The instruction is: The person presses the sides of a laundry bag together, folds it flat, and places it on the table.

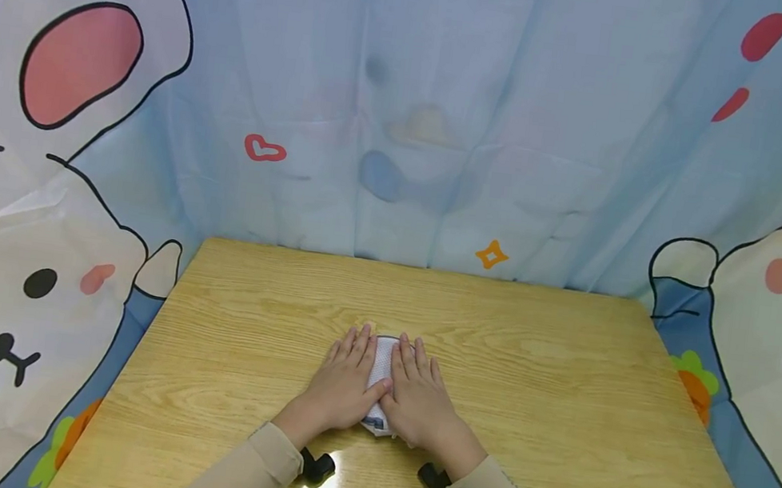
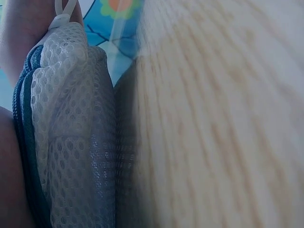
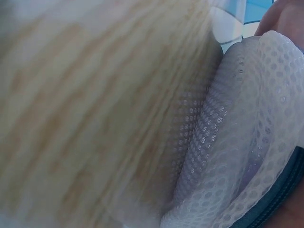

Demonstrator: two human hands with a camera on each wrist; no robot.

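A white mesh laundry bag lies folded or flattened on the wooden table, near its front middle. Both my left hand and my right hand rest on top of it, fingers straight and pointing away, thumbs meeting over the middle. The hands cover much of the bag. In the left wrist view, the mesh bag shows a dark teal zipper edge and a white pull loop. The right wrist view shows the bag bulging in layers; whether anything is inside I cannot tell.
The wooden table extends around the bag on all sides. Behind it hangs a light blue cartoon curtain. Black wrist-camera mounts sit under the wrists, close to the tabletop.
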